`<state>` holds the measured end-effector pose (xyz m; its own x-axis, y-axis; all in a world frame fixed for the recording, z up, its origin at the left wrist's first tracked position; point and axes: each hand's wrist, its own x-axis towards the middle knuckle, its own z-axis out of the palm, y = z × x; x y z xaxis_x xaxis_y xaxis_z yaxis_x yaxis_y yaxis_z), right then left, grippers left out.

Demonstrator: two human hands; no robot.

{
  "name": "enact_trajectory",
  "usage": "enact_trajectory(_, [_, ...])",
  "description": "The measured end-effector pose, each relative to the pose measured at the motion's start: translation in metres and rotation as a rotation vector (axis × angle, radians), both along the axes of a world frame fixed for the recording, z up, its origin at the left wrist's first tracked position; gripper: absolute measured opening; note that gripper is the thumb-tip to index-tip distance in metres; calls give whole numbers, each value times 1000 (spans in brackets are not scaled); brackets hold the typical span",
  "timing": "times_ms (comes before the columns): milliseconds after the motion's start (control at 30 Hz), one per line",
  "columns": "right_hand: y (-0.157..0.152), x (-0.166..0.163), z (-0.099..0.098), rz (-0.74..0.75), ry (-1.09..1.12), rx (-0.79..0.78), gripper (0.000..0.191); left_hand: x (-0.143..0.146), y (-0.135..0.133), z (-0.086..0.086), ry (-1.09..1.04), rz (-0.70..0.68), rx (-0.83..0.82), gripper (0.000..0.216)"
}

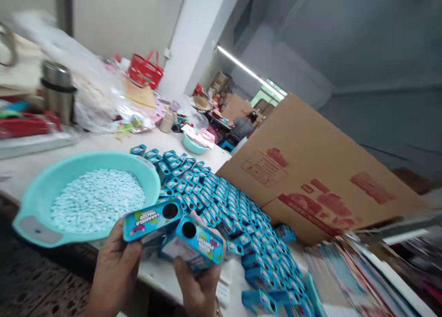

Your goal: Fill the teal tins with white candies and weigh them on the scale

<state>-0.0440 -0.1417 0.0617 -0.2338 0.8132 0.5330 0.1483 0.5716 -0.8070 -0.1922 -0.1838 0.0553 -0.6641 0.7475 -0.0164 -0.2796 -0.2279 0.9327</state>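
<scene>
My left hand (115, 268) is closed around a small blue candy box (152, 219) with a round hole in its face. Beside it, my right hand (198, 285) grips a second blue box (195, 244) of the same kind, tilted toward the first. Both boxes hover over the table's near edge. Just behind them sits a turquoise basin (44, 195) filled with small white candies (98, 199). A large spread of identical blue boxes (224, 202) covers the tabletop to the right.
A big cardboard box (311, 170) leans at the right, with flat printed sheets (348, 271) below it. A steel flask (57, 91), plastic bags, a red basket (145, 71) and a small turquoise bowl (193, 144) stand farther back. A person sits in the distance.
</scene>
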Motion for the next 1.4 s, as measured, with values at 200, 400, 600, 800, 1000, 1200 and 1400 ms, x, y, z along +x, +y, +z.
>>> enact_trajectory(200, [-11,-95,17,172,-182,170,86,-52,-20,19,211,258,50,54])
enact_trajectory(400, [-26,-156,36,430,-336,251,97,-101,-22,52,164,292,40,76])
enact_trajectory(600, [16,-189,32,549,-171,43,59,-176,-18,51,-37,516,52,48])
enact_trajectory(800, [107,-296,-9,514,-726,-66,36,-239,-9,11,-84,443,-38,40])
enact_trajectory(1000, [96,-370,-59,407,-909,-83,43,-257,12,-11,-37,371,-157,46])
enact_trajectory(1200, [86,-320,-82,989,-1133,155,26,-275,20,-28,50,454,-170,54])
enact_trajectory(1400, [136,-251,-58,1107,-1268,397,24,-281,25,-19,410,285,-317,67])
